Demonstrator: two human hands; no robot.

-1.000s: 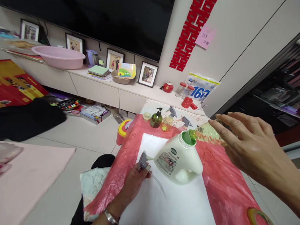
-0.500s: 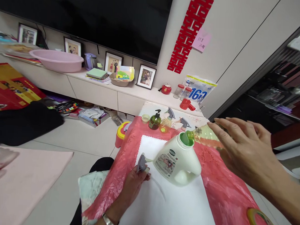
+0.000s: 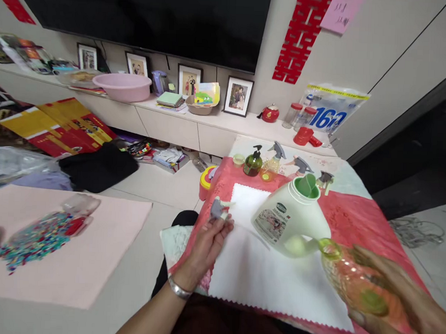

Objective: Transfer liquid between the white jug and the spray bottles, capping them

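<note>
My left hand pinches a grey trigger spray head over the white mat, with its thin tube trailing to the right. My right hand, blurred, is wrapped around a clear yellowish plastic bottle. That bottle leans with its uncapped neck toward the handle side of a pale green detergent jug. Upright on the mat, the jug has its mouth uncovered, and a green pouring spout shows inside. I cannot tell whether any liquid is in the held bottle.
Behind the jug stand a dark green pump bottle, a yellowish spray bottle, grey spray heads and a small pale cap. Red film covers the table. Colourful small pieces lie on a pink surface at left.
My right hand has brought the bottle away from the jug's mouth, down and toward me. My left hand still holds the spray head. The view has turned left.
</note>
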